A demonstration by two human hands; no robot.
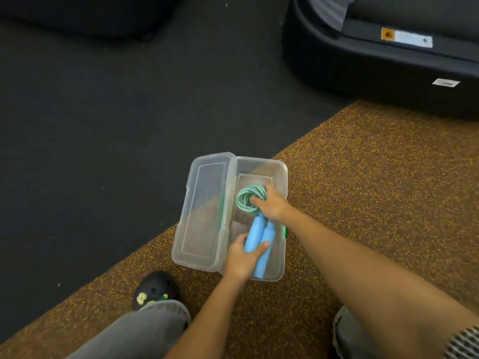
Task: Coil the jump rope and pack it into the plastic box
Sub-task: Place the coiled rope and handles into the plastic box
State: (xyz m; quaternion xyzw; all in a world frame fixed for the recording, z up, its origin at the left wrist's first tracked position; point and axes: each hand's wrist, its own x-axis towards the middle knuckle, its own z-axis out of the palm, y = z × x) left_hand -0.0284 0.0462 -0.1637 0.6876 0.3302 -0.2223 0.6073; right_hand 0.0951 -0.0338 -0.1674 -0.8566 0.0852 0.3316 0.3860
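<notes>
A clear plastic box (pixel 281 177) lies open on the floor, its hinged lid (pixel 204 208) folded out flat to the left. The jump rope's blue-green cord (pixel 246 199) is wound into a tight coil over the far half of the box. My right hand (pixel 272 204) grips that coil, thumb through its middle. Two light blue handles (pixel 260 238) lie side by side over the near half of the box. My left hand (pixel 242 257) holds them from below, thumb across the top.
The box sits on speckled brown rubber flooring (pixel 375 190), next to dark flooring (pixel 103 125) on the left. A black machine base (pixel 375 68) stands at the back right. My knees in grey trousers and a dark shoe (pixel 155 290) are at the bottom.
</notes>
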